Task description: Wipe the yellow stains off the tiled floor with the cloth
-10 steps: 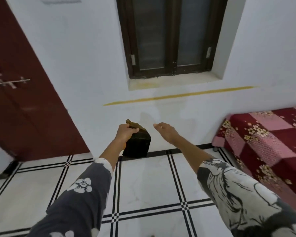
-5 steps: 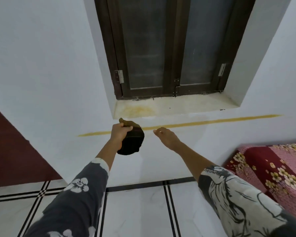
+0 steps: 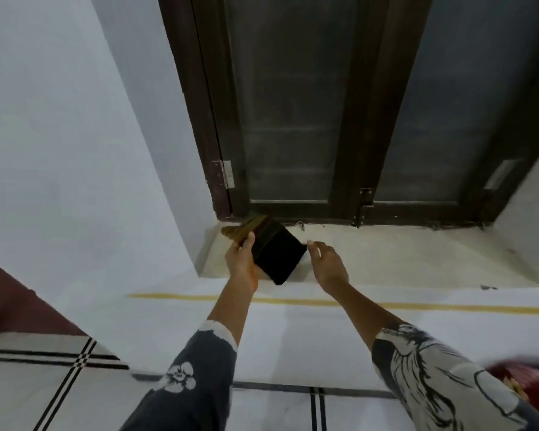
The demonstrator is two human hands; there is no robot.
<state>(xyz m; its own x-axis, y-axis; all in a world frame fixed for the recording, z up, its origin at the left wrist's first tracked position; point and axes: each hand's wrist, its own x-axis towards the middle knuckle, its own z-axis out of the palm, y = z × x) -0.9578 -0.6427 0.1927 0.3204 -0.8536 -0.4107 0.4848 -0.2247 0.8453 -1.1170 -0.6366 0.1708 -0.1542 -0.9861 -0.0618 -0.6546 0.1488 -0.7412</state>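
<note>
The left hand (image 3: 241,262) is gripping a folded dark cloth (image 3: 277,255) by its upper corner, fingers wrapped round the edge where a yellowish-brown band is showing, and the rest of the fold is hanging down and to the right in front of the window sill (image 3: 402,259). The right hand (image 3: 329,265) is hovering just beside the cloth's right edge, fingers loosely spread and holding nothing — whether a fingertip is brushing the fabric I cannot tell.

The cloth is looking soft and light; it is keeping a squarish shape only because it is folded thick, and it will likely be drooping or opening out if pinched at one corner for long. For scrubbing, a flat palm pressing over the middle of the fold would probably be giving better pressure than this edge grip, with the free hand steadying a loose flap.

The tiled floor (image 3: 59,387) is lying well below the hands, along the bottom of the view, and no yellow stains are showing on the tiles visible here — so the wiping is looking not yet begun. A thin yellow line (image 3: 417,306) is running across the white wall under the sill
</note>
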